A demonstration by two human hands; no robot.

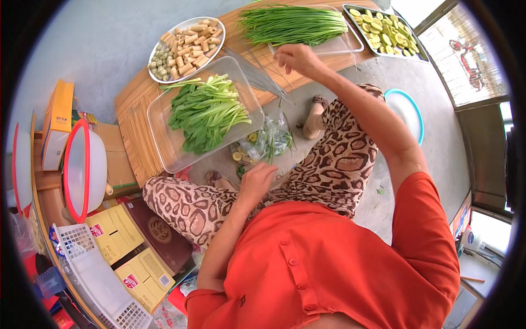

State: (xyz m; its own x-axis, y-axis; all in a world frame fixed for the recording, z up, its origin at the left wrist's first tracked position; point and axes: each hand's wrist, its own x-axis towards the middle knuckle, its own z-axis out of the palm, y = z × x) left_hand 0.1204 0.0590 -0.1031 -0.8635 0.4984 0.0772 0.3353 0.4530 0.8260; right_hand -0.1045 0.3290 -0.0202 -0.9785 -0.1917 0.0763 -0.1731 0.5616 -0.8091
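Observation:
My right hand (pixel 297 59) is over the table's near edge, just below a bundle of long green chives (pixel 298 24) on a clear plastic tray (pixel 350 44). Its fingers are bent and slightly apart, with nothing visible in them. Thin metal skewers (pixel 257 74) lie to its left. Down by my lap, my left hand (pixel 256 183) has its fingers drawn together. Green strands show just beyond its fingertips; what it holds, if anything, I cannot make out. Past it, a clear plastic bag (pixel 274 137) with vegetable scraps is on the floor. Leafy greens (pixel 205 112) fill part of a clear tray (pixel 159 134).
An oval white plate (pixel 204 64) bears tan cylindrical pieces and small greenish balls. At the far right, a metal tray (pixel 424 56) holds sliced green vegetables. A blue-rimmed basin (pixel 421 118) stands on the floor. Cartons (pixel 115 233) and a red-rimmed basin (pixel 98 164) crowd the left.

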